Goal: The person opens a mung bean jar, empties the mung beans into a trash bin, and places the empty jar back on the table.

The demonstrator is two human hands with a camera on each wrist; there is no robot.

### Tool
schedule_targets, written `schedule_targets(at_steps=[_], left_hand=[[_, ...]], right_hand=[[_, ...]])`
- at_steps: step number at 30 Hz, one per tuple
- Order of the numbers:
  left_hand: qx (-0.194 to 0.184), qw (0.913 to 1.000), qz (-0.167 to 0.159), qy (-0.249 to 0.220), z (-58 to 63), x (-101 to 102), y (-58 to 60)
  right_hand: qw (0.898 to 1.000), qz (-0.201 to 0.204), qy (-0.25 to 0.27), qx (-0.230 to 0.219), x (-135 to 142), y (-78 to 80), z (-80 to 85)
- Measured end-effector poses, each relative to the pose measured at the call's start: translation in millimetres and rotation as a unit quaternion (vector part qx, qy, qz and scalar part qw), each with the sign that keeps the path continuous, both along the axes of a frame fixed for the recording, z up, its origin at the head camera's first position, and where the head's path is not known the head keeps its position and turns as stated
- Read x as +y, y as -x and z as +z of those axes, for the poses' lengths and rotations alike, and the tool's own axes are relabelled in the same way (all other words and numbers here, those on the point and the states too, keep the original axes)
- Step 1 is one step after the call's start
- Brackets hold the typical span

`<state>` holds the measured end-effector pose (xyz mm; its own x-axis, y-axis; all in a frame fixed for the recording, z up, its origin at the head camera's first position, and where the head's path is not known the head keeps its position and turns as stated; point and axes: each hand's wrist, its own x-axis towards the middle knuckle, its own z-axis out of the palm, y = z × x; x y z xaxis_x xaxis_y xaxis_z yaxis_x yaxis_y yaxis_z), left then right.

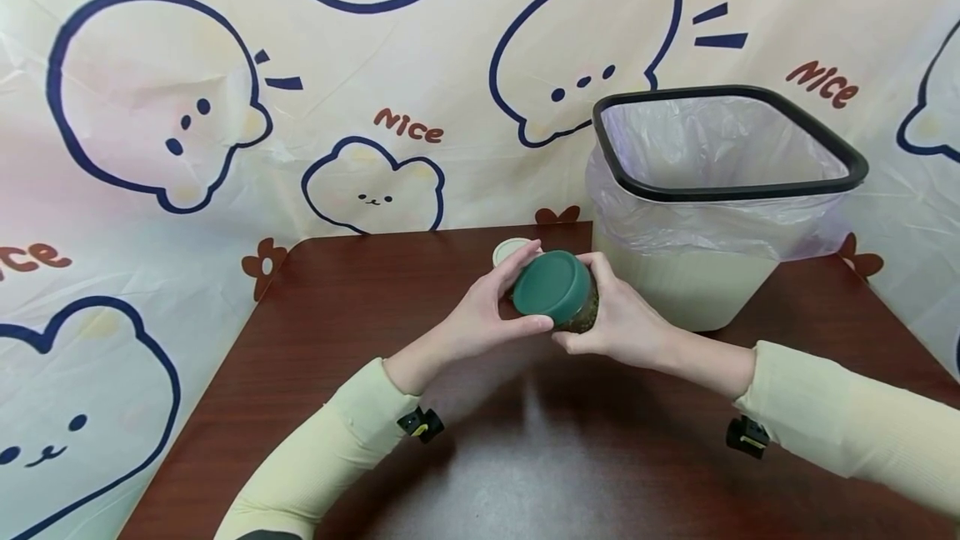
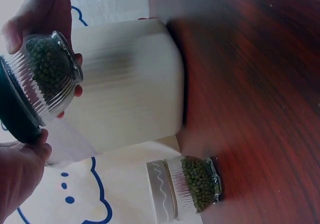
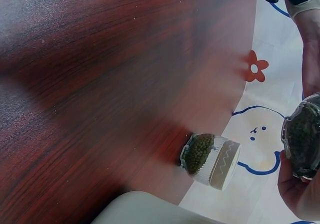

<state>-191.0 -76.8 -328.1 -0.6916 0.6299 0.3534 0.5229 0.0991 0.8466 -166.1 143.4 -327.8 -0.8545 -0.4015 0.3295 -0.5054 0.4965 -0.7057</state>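
Note:
A clear ribbed jar [image 2: 47,76] with green beads or beans inside and a dark green lid [image 1: 551,286] is held above the table, tilted so the lid faces the head camera. My left hand [image 1: 480,315] grips the lid from the left, its thumb along the lower edge. From the right, my right hand [image 1: 626,319] curls round the jar's body. A second ribbed jar [image 2: 195,186] with similar green contents and a pale lid [image 1: 510,250] stands on the table behind, partly hidden by my left fingers in the head view.
A cream bin [image 1: 675,282] with a black rim and a plastic liner [image 1: 720,223] stands at the back right of the dark wooden table [image 1: 345,307]. Behind the table hangs a cloth [image 1: 465,182] printed with cartoon bears.

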Motion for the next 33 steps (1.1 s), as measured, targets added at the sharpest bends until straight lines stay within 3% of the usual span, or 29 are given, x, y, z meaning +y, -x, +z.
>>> schedule_targets(at_steps=[20, 33], left_hand=[[0.005, 0.9999, 0.014, 0.005, 1.6, -0.9, -1.3], [-0.002, 0.9993, 0.038, -0.001, 5.9, -1.8, -9.0]], right_hand=[[1.000, 0.004, 0.006, -0.002, -2.6, -1.8, 2.7], [1.000, 0.005, 0.009, -0.012, -6.8, -2.9, 5.8]])
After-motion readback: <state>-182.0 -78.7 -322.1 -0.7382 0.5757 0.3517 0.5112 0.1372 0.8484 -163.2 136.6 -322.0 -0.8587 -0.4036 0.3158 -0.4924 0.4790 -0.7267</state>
